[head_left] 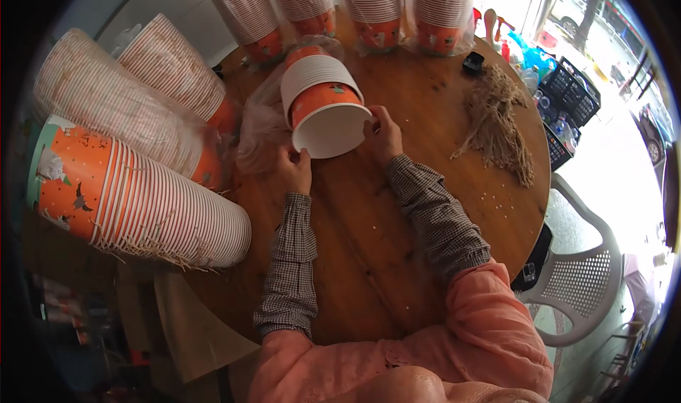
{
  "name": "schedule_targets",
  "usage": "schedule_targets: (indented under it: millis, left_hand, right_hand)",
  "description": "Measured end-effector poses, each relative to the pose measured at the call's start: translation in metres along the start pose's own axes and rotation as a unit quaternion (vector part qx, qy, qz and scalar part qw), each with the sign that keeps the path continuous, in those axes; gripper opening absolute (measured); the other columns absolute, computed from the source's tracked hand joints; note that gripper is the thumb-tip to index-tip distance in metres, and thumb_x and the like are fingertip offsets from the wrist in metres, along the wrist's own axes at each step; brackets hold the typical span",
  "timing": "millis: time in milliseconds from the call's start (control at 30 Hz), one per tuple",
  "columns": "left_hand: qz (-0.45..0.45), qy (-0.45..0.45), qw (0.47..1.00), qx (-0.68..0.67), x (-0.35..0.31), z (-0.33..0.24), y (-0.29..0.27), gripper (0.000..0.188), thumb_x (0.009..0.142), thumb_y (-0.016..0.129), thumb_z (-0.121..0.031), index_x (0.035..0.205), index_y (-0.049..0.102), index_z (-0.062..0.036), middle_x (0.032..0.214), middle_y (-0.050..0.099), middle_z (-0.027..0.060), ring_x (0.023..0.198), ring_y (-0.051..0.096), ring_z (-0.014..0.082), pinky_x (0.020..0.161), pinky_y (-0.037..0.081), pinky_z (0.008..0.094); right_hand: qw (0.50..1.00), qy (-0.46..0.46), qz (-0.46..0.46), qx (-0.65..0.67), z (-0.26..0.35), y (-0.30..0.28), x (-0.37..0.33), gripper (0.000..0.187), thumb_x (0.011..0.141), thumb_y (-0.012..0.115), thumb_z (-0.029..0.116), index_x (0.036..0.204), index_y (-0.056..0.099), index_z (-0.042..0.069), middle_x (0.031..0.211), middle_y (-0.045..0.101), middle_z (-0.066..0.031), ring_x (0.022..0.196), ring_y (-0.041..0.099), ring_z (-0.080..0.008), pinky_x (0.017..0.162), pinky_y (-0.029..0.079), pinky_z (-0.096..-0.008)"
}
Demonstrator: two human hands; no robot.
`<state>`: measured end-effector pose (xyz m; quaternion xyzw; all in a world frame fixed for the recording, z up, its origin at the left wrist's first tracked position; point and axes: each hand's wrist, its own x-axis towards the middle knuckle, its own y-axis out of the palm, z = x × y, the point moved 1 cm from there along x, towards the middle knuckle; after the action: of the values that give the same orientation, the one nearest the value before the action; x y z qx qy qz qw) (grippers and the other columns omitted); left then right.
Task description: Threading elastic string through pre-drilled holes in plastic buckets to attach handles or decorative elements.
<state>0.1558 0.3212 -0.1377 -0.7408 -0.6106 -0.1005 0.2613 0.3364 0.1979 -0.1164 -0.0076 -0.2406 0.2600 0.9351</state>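
A short stack of orange paper cups with white rims (318, 78) lies on its side on the table, its mouth toward me. The nearest orange paper cup (330, 130) sticks partly out of the stack, and its white inside shows. My left hand (296, 169) pinches the lower left of its rim. At the right of the same rim, my right hand (385, 135) is closed with thumb and fingers on the edge. Crumpled clear plastic (259, 123) lies beside the stack on the left.
Tall bagged cup stacks (372, 13) stand along the far edge of the round wooden table (362, 240). More lean at the left, including a long stack with straw strands (163, 197). A bundle of tan strings (500, 112) lies at right. A grey plastic chair (585, 275) stands beyond the edge.
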Motion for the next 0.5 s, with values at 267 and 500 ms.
schedule_targets:
  millis: [267,500]
  left_hand:
    - [0.021,-0.014,1.0,-0.011,-0.063,-0.022,-0.067,0.022,0.088,0.064,-0.017,0.096,0.056,0.0009,0.082,0.058,0.0048,0.074,0.056,0.0135,0.068,0.047,0.0291]
    - [0.04,0.018,0.999,-0.006,-0.113,-0.024,-0.101,0.024,0.089,0.066,-0.018,0.1,0.057,0.002,0.08,0.056,0.0035,0.068,0.052,0.0123,0.065,0.045,0.0281]
  right_hand:
    - [0.997,-0.02,0.057,0.046,-0.005,-0.093,-0.04,0.016,0.09,0.064,0.013,0.101,0.064,0.002,0.088,0.064,-0.0114,0.078,0.063,-0.0178,0.07,0.051,-0.0294]
    - [0.951,-0.063,-0.056,-0.298,-0.029,-0.224,-0.035,0.012,0.088,0.063,0.013,0.094,0.068,0.005,0.094,0.062,-0.0105,0.083,0.063,-0.0275,0.074,0.051,-0.0352]
